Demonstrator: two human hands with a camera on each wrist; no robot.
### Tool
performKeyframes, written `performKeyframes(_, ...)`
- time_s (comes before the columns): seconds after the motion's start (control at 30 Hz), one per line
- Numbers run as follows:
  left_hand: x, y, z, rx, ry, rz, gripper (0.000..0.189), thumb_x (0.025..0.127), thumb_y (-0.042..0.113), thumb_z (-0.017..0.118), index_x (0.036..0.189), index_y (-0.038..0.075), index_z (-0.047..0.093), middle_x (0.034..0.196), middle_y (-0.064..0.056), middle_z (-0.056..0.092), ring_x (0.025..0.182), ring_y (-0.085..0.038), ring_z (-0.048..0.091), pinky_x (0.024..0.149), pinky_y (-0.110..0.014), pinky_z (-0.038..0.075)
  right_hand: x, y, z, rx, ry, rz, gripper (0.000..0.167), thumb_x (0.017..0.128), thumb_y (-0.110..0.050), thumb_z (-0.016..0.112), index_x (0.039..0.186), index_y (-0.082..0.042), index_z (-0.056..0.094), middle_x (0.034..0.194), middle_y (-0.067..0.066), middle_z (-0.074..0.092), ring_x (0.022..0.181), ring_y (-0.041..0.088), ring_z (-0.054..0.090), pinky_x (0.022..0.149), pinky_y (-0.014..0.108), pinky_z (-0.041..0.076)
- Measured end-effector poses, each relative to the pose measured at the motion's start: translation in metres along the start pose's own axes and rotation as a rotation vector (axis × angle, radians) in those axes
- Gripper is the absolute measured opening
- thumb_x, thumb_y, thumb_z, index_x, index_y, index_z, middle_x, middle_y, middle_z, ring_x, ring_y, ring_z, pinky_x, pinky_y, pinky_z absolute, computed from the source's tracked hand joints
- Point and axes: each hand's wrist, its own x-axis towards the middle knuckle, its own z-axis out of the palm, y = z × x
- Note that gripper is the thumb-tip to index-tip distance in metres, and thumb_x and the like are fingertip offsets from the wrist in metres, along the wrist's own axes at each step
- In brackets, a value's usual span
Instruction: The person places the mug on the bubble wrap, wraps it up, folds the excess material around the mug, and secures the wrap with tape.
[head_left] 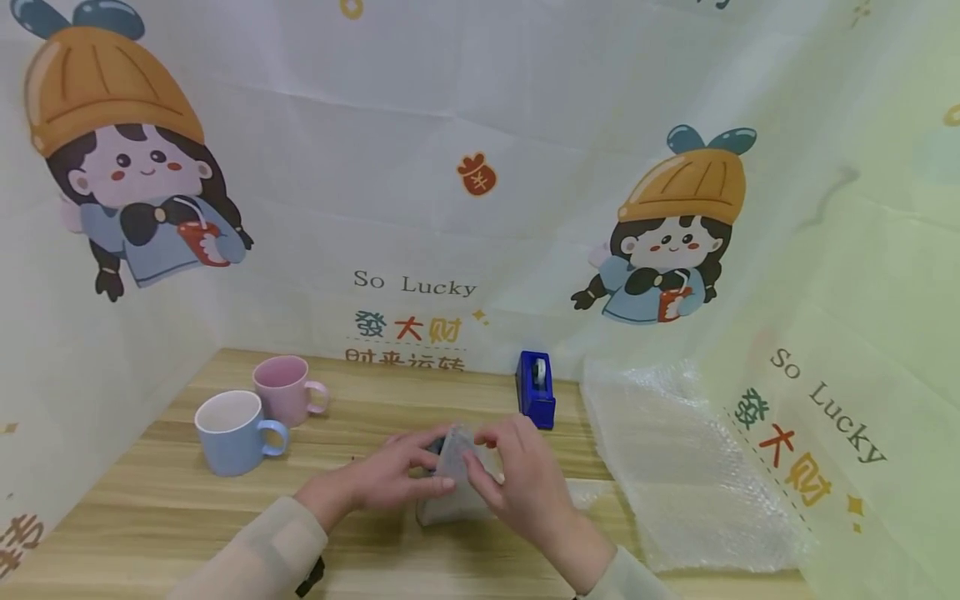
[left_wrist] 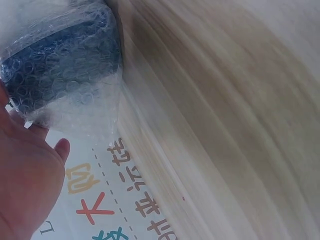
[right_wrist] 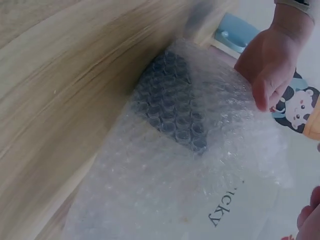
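A dark blue object in bubble wrap [left_wrist: 62, 65] stands on the table in front of me; the wrap hides what kind of thing it is. My left hand [head_left: 397, 471] holds it from the left, thumb on the near side of the plastic and fingers at its upper far side. A loose flap of the bubble wrap [right_wrist: 150, 185] sticks out from the bundle. Close by that flap, on the right side, is my right hand [head_left: 528, 475], its thumb and fingers bent and spread apart. In the right wrist view only its fingertips [right_wrist: 307, 217] show at the right edge.
A light blue mug [head_left: 232, 442] and a pink mug [head_left: 281, 392] stand at the left of the wooden table [head_left: 375, 400]. Toward the back is a blue tape dispenser [head_left: 536, 400]. A large sheet of bubble wrap [head_left: 697, 483] lies at the right, beside the printed cloth wall [head_left: 525, 250].
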Motion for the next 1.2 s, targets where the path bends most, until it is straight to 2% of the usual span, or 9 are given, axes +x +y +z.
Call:
performKeyframes(0.13,0.002,-0.001,-0.002,-0.015,0.013,-0.005,0.034,0.114,0.045,0.055,0.118,0.028,0.085,0.178,-0.016,0.037,0.161,-0.053,0.032,0.127,-0.082,0.019,-0.003,0.000,-0.003,-0.111,-0.049,-0.132,0.025,0.081,-0.018,0.088,0.100,-0.016,0.071,0.095,-0.003,0.066,0.087,0.016,0.063,0.078,0.031,0.056)
performKeyframes(0.27,0.004,0.000,-0.001,-0.025,0.017,0.011,0.034,0.115,0.041,0.053,0.112,0.025,0.083,0.176,-0.018,0.040,0.163,-0.050,0.034,0.128,-0.081,0.016,-0.014,0.003,-0.001,-0.173,-0.195,-0.119,0.035,0.082,-0.027,0.093,0.111,-0.018,0.076,0.110,-0.004,0.073,0.100,0.017,0.068,0.089,0.034,0.058)
performKeyframes(0.43,0.006,0.002,0.003,-0.071,0.073,-0.015,0.041,0.113,0.042,0.058,0.144,0.016,0.063,0.167,-0.021,0.051,0.156,-0.050,0.043,0.127,-0.078,0.030,-0.024,0.009,0.002,-0.180,-0.308,-0.040,0.042,0.087,-0.034,0.093,0.123,-0.018,0.077,0.120,-0.003,0.076,0.112,0.019,0.069,0.099,0.039,0.058)
performKeyframes(0.53,0.007,0.003,0.004,-0.122,0.107,-0.013,0.052,0.110,0.040,0.064,0.151,0.013,0.046,0.163,-0.023,0.055,0.153,-0.049,0.047,0.124,-0.074,0.038,-0.026,0.010,0.004,-0.180,-0.335,-0.034,0.042,0.090,-0.035,0.090,0.125,-0.018,0.076,0.120,-0.003,0.078,0.113,0.018,0.069,0.100,0.040,0.058)
performKeyframes(0.7,0.007,0.004,0.003,-0.081,0.090,0.051,0.031,0.112,0.036,0.063,0.133,0.014,0.064,0.166,-0.024,0.052,0.147,-0.044,0.055,0.113,-0.057,0.053,-0.029,0.010,0.005,-0.155,-0.360,-0.015,0.037,0.093,-0.034,0.087,0.125,-0.018,0.077,0.119,-0.003,0.079,0.112,0.018,0.069,0.096,0.040,0.056)
performKeyframes(0.8,0.004,0.003,0.002,-0.046,0.071,0.058,0.021,0.112,0.038,0.062,0.117,0.023,0.076,0.170,-0.020,0.049,0.148,-0.047,0.053,0.113,-0.060,0.049,-0.032,0.009,0.007,-0.128,-0.394,0.015,0.034,0.096,-0.032,0.084,0.127,-0.019,0.076,0.120,-0.002,0.079,0.113,0.019,0.068,0.094,0.040,0.053)
performKeyframes(0.83,0.003,0.003,0.003,-0.038,0.070,0.052,0.016,0.111,0.039,0.065,0.108,0.027,0.075,0.174,-0.020,0.042,0.155,-0.052,0.044,0.119,-0.069,0.042,-0.033,0.008,0.008,-0.116,-0.406,0.027,0.033,0.097,-0.031,0.083,0.127,-0.019,0.076,0.121,-0.002,0.079,0.114,0.019,0.067,0.093,0.039,0.052)
performKeyframes(0.97,0.002,0.002,0.003,0.005,0.059,0.069,0.016,0.102,0.044,0.078,0.105,0.028,0.077,0.175,-0.019,0.042,0.156,-0.052,0.045,0.125,-0.081,0.027,-0.033,0.007,0.012,-0.060,-0.443,0.074,0.030,0.101,-0.027,0.078,0.129,-0.017,0.075,0.122,0.000,0.078,0.115,0.019,0.066,0.096,0.041,0.051)
performKeyframes(1.2,0.004,0.007,0.000,0.120,0.044,0.109,0.032,0.102,0.044,0.076,0.117,0.017,0.083,0.172,-0.022,0.045,0.151,-0.048,0.052,0.123,-0.076,0.033,-0.027,0.008,0.008,0.047,-0.478,0.137,0.031,0.103,-0.020,0.075,0.131,-0.008,0.070,0.127,0.006,0.079,0.119,0.023,0.071,0.107,0.043,0.059)
